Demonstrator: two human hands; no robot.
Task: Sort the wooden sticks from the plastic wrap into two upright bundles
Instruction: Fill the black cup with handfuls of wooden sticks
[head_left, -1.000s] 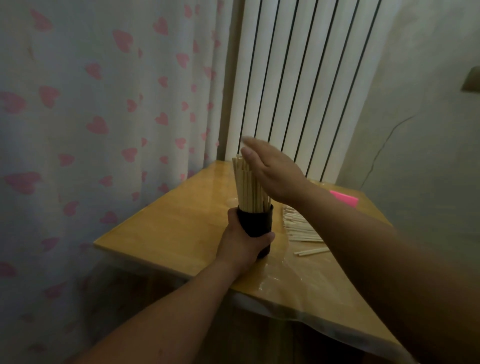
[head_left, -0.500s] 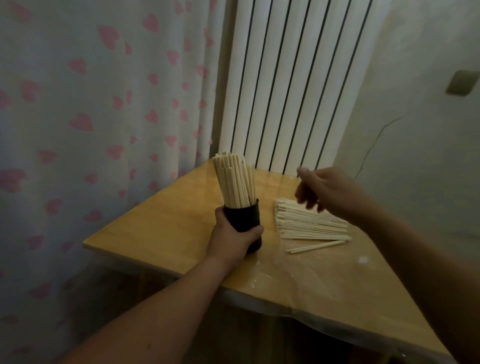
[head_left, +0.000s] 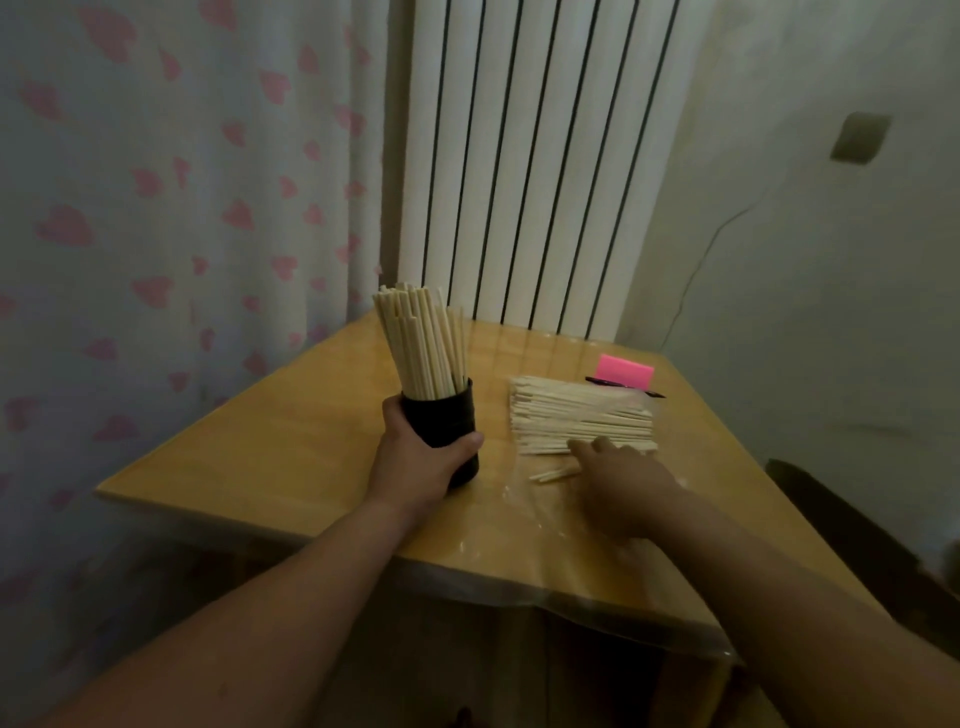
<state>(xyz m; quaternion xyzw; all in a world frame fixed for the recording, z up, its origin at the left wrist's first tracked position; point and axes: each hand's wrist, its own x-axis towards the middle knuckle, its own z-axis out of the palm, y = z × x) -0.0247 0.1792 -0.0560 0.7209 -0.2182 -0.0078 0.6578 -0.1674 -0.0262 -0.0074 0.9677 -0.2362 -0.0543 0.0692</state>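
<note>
A black cup (head_left: 448, 422) stands on the wooden table (head_left: 270, 457), packed with an upright bundle of wooden sticks (head_left: 421, 343). My left hand (head_left: 413, 460) grips the cup from the near left. To its right a flat pile of sticks (head_left: 576, 413) lies on clear plastic wrap (head_left: 652, 402). My right hand (head_left: 618, 480) reaches down onto the pile's near edge, its fingertips touching the sticks. Two loose sticks (head_left: 550, 474) lie just left of that hand, and their far ends run under it.
A pink block (head_left: 623, 370) and a thin black pen (head_left: 605, 382) lie behind the pile. A white radiator (head_left: 519, 156) and a heart-print curtain (head_left: 182, 208) stand behind the table. A clear cover overhangs the table's near edge. A dark object (head_left: 836, 512) sits low at the right.
My right hand left the top of the upright bundle, swung right and dropped onto the near edge of the flat pile. My left hand kept hold of the cup.
</note>
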